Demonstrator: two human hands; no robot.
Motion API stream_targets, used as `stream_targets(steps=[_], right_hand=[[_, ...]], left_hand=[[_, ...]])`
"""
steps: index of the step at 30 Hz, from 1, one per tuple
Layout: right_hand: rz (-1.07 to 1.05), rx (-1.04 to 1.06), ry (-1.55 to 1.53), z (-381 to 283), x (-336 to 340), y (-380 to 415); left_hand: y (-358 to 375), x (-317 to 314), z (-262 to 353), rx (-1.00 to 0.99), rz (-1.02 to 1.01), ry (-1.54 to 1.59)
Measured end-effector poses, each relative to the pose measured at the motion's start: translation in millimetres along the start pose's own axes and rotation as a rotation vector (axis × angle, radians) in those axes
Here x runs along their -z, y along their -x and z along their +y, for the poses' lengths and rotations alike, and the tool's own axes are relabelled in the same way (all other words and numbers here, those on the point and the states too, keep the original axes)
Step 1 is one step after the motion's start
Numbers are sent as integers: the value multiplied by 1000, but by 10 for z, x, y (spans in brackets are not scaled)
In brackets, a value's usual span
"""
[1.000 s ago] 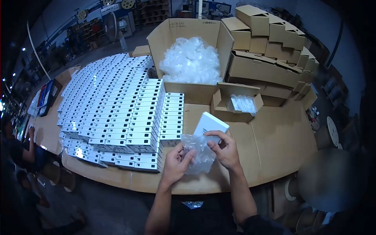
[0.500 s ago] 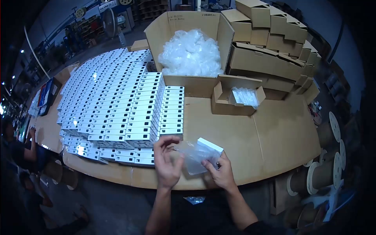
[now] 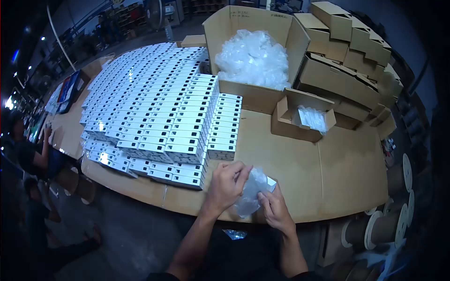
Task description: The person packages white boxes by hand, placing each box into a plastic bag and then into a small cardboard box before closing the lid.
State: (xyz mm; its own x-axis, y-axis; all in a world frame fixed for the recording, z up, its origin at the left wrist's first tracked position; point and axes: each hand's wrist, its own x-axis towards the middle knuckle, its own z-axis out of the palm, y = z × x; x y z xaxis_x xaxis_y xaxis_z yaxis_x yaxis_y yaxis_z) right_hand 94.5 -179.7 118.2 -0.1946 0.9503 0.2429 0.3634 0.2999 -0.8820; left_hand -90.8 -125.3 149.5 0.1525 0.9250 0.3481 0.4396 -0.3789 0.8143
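A clear plastic bag (image 3: pixel 249 194) hangs between my two hands over the near edge of the cardboard-covered table. My left hand (image 3: pixel 228 186) has its fingers bent and pinched at the bag's upper left edge. My right hand (image 3: pixel 277 209) grips a small white box (image 3: pixel 271 184) together with the bag, thumb on top. Most of the white box is hidden behind the bag and fingers. Left of my hands stand stacked white boxes (image 3: pixel 183 140) with small dark squares on their ends.
A large carton (image 3: pixel 300 51) holding clear plastic bags (image 3: pixel 253 58) stands at the back. A small open carton (image 3: pixel 293 129) holds wrapped items (image 3: pixel 311 118). Brown cartons (image 3: pixel 337 77) are piled at right, above cable spools (image 3: pixel 401 225). A person (image 3: pixel 35 150) is at far left.
My left hand has moved right and closed on the bag's edge. The bag now covers more of the white box. The whole view has shifted and turned slightly.
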Motion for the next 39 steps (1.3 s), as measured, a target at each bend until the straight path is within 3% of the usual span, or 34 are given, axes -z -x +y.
stream_targets(steps=[2, 5, 6, 9, 10, 13, 18, 21, 24, 27, 31, 39], right_hand=[[2, -64, -52, 38, 0, 48], [69, -162, -102, 202, -5, 88], [141, -179, -124, 223, -39, 90], [293, -148, -85, 239, -95, 92], [331, -123, -57, 242, -106, 80], [335, -67, 25, 249, -139, 82], [245, -38, -62, 309, 4, 135], [396, -81, -156, 431, 328, 58], [555, 106, -273, 96, 563, -135], [410, 351, -306, -66, 729, -237], [163, 476, -119, -419, 778, -507], [-139, 406, 72, -554, 714, -748]], left_hand=[[-24, 40, -18, 175, -34, 61], [38, -120, -147, 91, 269, 257], [57, -143, -116, -54, 380, 208], [286, -443, -162, 69, 456, 736], [386, -447, -157, 224, 287, 861], [452, -434, -242, 439, -115, 956], [487, -403, -364, 305, -117, 678], [532, -310, -414, 211, -102, 441], [526, -295, -424, 216, -83, 380], [504, -266, -351, 192, -94, 314], [540, -330, -473, 147, -83, 269], [515, -299, -404, 149, -90, 216]])
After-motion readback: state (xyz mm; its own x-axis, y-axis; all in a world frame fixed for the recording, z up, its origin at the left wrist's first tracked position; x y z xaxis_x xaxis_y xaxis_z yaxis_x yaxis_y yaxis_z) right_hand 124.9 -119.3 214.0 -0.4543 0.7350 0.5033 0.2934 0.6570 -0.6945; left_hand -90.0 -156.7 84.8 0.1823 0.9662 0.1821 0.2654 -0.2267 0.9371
